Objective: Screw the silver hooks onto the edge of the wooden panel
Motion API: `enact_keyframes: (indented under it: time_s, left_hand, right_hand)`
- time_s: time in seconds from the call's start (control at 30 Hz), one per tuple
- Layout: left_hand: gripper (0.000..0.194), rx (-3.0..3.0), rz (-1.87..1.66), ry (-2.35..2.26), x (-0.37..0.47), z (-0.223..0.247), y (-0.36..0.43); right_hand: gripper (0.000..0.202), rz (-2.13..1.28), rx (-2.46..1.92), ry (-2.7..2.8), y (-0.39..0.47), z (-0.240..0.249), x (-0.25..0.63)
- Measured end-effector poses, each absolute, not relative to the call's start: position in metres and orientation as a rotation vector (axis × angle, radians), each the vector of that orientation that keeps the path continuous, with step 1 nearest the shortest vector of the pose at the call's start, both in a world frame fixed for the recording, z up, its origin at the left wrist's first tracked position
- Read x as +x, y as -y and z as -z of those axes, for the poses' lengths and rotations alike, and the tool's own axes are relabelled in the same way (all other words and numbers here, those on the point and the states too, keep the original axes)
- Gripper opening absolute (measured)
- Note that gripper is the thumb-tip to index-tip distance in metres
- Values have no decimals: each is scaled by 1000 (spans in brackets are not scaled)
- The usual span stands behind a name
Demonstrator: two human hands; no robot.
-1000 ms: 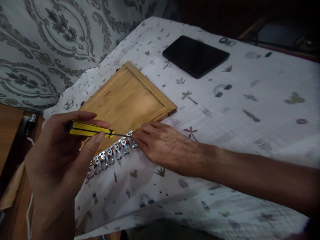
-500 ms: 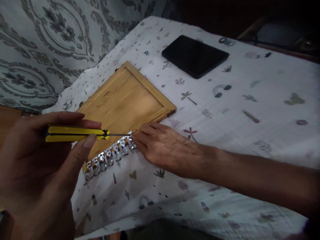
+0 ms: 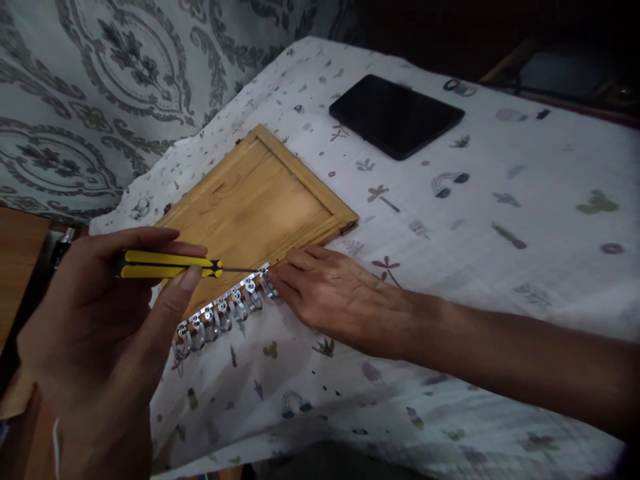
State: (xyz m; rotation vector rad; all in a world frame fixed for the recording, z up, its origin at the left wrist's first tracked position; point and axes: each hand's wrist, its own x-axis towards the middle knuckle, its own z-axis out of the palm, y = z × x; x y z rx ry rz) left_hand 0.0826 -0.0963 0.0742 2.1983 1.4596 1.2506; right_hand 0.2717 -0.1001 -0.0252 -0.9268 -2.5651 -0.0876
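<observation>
My left hand point(image 3: 115, 320) is closed around the yellow and black handle of a screwdriver point(image 3: 167, 265), its thumb along the near side. The thin shaft points right, and its tip meets the far end of a shiny metal hook rail point(image 3: 223, 310). Several curved hooks hang from this rail, which lies along the near edge of a framed wooden board point(image 3: 260, 193). My right hand point(image 3: 330, 293) rests at that same end, fingers curled and pressed together beside the screwdriver tip. Its fingertips are hidden, so what they pinch cannot be made out.
Behind the board lies a black tablet-like slab point(image 3: 397, 115) on a white printed cloth point(image 3: 475, 267). A patterned grey curtain or wall covering point(image 3: 100, 87) rises at the back left. Brown wooden furniture point(image 3: 20, 260) shows at the left edge.
The whole view has shifted slightly, so things sit a little farther right. The screwdriver handle looks slightly turned in my left hand; its tip stays at the rail's end. My right hand holds its place.
</observation>
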Motion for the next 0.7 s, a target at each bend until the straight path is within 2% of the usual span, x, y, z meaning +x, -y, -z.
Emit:
enact_keyframes:
  time_s: [0.47, 0.7]
  left_hand:
    - [42, 2241, -1184, -1324, 82, -73, 92]
    - [37, 2230, -1175, -1388, 82, -75, 93]
  right_hand:
    - [18, 77, -928, 2598, 100, 25, 273]
    - [15, 96, -929, 2581, 100, 25, 273]
